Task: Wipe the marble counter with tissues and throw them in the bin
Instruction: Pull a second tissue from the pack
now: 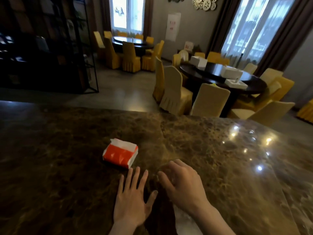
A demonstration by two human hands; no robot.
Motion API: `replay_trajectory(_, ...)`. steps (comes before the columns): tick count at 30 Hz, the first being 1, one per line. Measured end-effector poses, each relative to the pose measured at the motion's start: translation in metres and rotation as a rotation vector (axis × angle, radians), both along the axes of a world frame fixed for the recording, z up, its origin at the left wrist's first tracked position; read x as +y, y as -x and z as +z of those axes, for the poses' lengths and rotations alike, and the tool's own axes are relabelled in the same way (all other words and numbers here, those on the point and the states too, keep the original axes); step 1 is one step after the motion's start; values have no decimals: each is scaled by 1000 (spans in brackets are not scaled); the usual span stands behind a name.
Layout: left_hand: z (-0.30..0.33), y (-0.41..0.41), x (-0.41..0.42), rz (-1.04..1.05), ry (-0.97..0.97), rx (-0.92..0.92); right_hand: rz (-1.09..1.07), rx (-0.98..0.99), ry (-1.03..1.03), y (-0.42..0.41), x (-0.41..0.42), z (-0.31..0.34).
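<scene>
Head view: hovering empty over the marble surface, left hand splayed flat, right hand loosely curled, apparently readying to reach the tissue pack lying just beyond; bin unseen.

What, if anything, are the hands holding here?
Nothing. The left hand lies flat and open on the marble counter, the right hand is empty, and the tissue pack sits untouched.

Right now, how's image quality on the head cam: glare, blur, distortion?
Head view: ceiling-light glare dots the marble counter at right; bright windows wash out against a dim room; wide-angle bending at the edges; slight softness on the right hand; left hand and tissue pack read clearly.
</scene>
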State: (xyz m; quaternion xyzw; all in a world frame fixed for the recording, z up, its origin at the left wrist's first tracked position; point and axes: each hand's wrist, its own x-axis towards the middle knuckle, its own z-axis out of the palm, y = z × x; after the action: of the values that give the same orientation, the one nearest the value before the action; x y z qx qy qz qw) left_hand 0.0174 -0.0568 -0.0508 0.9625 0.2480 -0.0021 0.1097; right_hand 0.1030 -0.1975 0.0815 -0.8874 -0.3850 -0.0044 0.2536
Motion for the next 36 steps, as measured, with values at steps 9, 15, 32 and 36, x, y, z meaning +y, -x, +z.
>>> replay_trajectory(9,10,-5,4,2,38,-5,131,43,2,-41,124,-15)
replay_trajectory(15,15,-5,7,-59,21,0,204,30,76,-52,173,-34)
replay_trajectory(32,13,0,5,-11,93,-79,188,16,-34,-64,184,-14)
replay_trajectory(36,6,-2,5,-2,110,-14,136,-1,-39,-64,175,-4)
